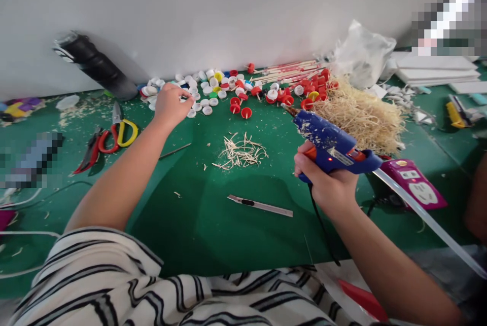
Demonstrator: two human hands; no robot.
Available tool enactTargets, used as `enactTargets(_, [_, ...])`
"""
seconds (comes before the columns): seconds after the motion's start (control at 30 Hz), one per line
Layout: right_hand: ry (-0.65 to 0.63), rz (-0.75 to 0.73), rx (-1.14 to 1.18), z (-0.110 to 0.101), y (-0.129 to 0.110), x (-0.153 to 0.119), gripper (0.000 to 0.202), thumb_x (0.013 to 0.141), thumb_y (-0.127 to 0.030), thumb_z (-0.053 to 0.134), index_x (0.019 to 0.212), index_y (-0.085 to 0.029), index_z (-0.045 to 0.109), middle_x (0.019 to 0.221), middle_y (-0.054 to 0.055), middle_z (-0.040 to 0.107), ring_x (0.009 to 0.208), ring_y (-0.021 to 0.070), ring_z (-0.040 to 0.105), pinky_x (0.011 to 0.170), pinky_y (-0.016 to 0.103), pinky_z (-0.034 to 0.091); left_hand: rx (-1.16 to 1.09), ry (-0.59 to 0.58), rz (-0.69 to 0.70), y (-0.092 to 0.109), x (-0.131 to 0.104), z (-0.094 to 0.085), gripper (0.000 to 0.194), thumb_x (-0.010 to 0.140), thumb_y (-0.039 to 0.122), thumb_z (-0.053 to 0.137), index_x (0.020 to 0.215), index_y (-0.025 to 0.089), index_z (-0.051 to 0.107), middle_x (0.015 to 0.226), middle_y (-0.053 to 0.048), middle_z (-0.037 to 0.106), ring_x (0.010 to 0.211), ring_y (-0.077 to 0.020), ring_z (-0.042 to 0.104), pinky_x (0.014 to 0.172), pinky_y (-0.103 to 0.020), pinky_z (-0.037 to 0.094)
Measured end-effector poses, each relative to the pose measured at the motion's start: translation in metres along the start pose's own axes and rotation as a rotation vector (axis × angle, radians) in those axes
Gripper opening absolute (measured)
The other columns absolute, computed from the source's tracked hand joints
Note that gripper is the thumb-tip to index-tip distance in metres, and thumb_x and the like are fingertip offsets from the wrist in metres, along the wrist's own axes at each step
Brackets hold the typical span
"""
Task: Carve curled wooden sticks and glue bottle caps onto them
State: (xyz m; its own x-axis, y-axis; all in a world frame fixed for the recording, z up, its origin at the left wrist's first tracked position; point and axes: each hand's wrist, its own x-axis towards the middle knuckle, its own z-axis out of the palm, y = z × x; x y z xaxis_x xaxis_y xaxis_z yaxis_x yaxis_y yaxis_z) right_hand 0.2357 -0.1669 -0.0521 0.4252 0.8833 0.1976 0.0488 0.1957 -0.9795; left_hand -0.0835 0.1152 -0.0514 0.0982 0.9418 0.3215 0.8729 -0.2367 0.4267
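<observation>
Strand heap point(242, 153): lay loosely in the middle of the green tabletop point(182, 234); the hours below were counted from it.
Left hand point(173, 105): was at 10 o'clock, just beside the white caps point(207, 110), fingers curled and thumb bent toward the forefinger; whether it held anything could not be told.
Right hand point(333, 186): was closed around the handle of the glue gun, with a finger near the orange trigger point(312, 153).
Glue gun point(331, 143): was at 3 o'clock, nozzle aimed toward 10, its small red light lit, a translucent glue stick point(426, 222) trailing from its back toward 4.
Caps: white ones spread at 11 o'clock; red caps point(319, 82), some with sticks, clustered around 2.
Large straw pile point(365, 118): sat between 2 and 3, behind the gun.
Utility knife point(262, 206): lay at 5 o'clock.
Scissors point(117, 131): rested near 9, red and yellow handles apart.
</observation>
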Motion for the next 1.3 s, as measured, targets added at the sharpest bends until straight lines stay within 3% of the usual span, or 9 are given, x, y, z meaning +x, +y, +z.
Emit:
enactTargets(0.27, [-0.002, 0.007, -0.006, -0.001, 0.002, 0.005, 0.016, 0.084, -0.039, 0.091, 0.088, -0.029, 0.080, 0.070, -0.004, 0.069, 0.058, 0.0161, 0.063, 0.056, 0.034, 0.055, -0.043, 0.069, -0.028, -0.037, -0.054, -0.025, 0.012, 0.093, 0.032, 0.067, 0.096, 0.028, 0.079, 0.129, -0.010, 0.074, 0.115, -0.0303, 0.072, 0.116, -0.051, 0.059])
enactTargets(0.47, [0.037, -0.014, -0.040, -0.005, 0.011, 0.011, 0.019, 0.084, -0.038, 0.094, 0.092, -0.028, 0.079, 0.074, -0.003, 0.069, 0.058, 0.0168, 0.063, 0.057, 0.035, 0.055, -0.033, 0.083, -0.047, -0.052, -0.063, -0.031, 0.013, 0.091, 0.030, 0.068, 0.095, 0.027, 0.080, 0.127, -0.012, 0.073, 0.130, -0.0344, 0.068, 0.119, -0.052, 0.057])
enactTargets(0.7, [0.043, -0.044, -0.037, -0.008, 0.011, 0.015, 0.015, 0.085, -0.037, 0.094, 0.089, -0.036, 0.080, 0.072, -0.002, 0.066, 0.058, 0.0210, 0.061, 0.058, 0.041, 0.053, -0.033, 0.069, -0.021, -0.047, -0.064, -0.020, 0.013, 0.093, 0.025, 0.067, 0.097, 0.026, 0.079, 0.129, -0.011, 0.074, 0.131, -0.0325, 0.068, 0.126, -0.048, 0.051])
enactTargets(0.97, [0.030, -0.045, -0.013, -0.009, 0.008, 0.012, 0.019, 0.080, -0.033, 0.098, 0.087, -0.030, 0.081, 0.072, -0.002, 0.066, 0.058, 0.0176, 0.061, 0.055, 0.037, 0.052, 0.023, 0.037, 0.063, -0.041, -0.078, -0.001, 0.015, 0.096, 0.026, 0.066, 0.098, 0.024, 0.081, 0.126, -0.014, 0.075, 0.125, -0.0360, 0.069, 0.118, -0.055, 0.052])
enactTargets(1.3, [-0.023, -0.023, -0.042, -0.010, 0.009, 0.014, 0.021, 0.081, -0.035, 0.097, 0.092, -0.027, 0.081, 0.074, -0.002, 0.070, 0.058, 0.0165, 0.064, 0.056, 0.035, 0.055, 0.154, -0.039, 0.127, -0.028, -0.085, -0.004, 0.017, 0.100, 0.025, 0.065, 0.107, 0.026, 0.081, 0.137, -0.015, 0.072, 0.133, -0.0415, 0.065, 0.116, -0.062, 0.050])
